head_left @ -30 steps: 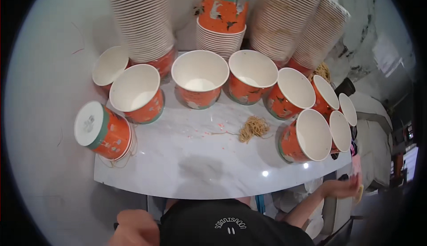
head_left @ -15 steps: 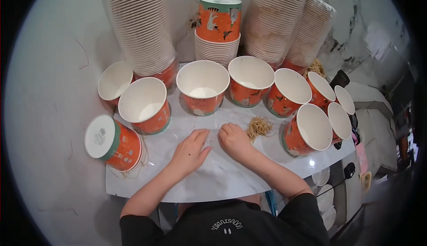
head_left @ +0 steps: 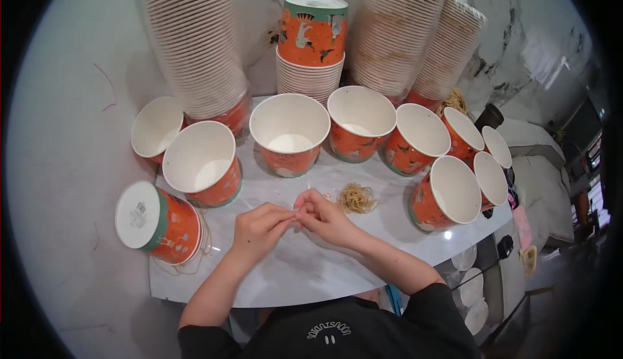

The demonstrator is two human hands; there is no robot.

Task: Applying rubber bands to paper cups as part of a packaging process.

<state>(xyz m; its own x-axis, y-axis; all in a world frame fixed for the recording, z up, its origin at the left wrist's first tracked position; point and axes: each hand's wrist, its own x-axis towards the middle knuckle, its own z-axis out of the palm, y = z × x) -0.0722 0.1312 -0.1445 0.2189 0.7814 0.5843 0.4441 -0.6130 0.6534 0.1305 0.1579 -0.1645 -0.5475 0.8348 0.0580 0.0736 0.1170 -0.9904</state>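
The left hand (head_left: 259, 226) and the right hand (head_left: 324, 216) meet over the middle of the white table (head_left: 292, 274), fingertips pinched together at one spot, as if both work on something very small between them; what it is cannot be told, though it may be one thin band from the heap of rubber bands (head_left: 357, 198) that lies just beside the right hand. The heap sits within easy reach, probably so that bands can be picked one at a time.

Open orange paper cups stand in an arc beyond the hands: a large one (head_left: 290, 132) straight ahead, another (head_left: 361, 122) to its right, one (head_left: 201, 162) to the left and one (head_left: 448, 191) near the right edge. A capped cup (head_left: 156, 219) lies on its side just left of the left hand, a loose band under it. Behind the arc rise tall stacks of nested cups (head_left: 195, 41), and a capped cup (head_left: 313, 28) tops a short stack. The ring of cups hems in the working space, so a wide sweep of either forearm would likely knock one over.
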